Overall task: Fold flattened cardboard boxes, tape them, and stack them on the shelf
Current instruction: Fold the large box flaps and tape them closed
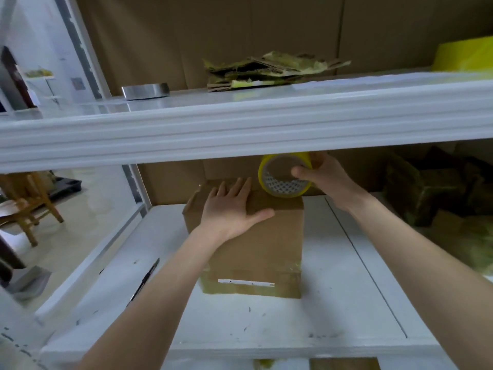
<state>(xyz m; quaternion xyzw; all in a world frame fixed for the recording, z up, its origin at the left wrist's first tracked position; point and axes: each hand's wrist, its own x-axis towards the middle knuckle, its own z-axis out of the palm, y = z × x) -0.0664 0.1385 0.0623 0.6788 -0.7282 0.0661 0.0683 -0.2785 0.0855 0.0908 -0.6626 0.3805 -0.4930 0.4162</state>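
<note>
- Here, a brown cardboard box (256, 244) stands on the white lower shelf (346, 303), about mid-view, with glossy tape across its near face toward six o'clock.
- The left hand (232, 206) lies flat on the box's top, on the nine o'clock side. Its fingers are straight and its thumb is spread toward three o'clock. Its grip is released, and the palm presses on the cardboard.
- The right hand (322, 174), at one o'clock from the box, has its grip clenched on a yellow roll of packing tape (282, 180), which sits at the box's far twelve o'clock edge.
- On the white upper shelf (240, 124), a silver tape roll (146, 90) lies at ten o'clock, a pile of torn cardboard scraps (269, 72) at twelve and a yellow sheet (466, 57) at two.
- Crumpled brown cartons (440, 193) fill the lower shelf at three o'clock.
- A wooden chair (29, 201) stands on the floor at nine o'clock.
</note>
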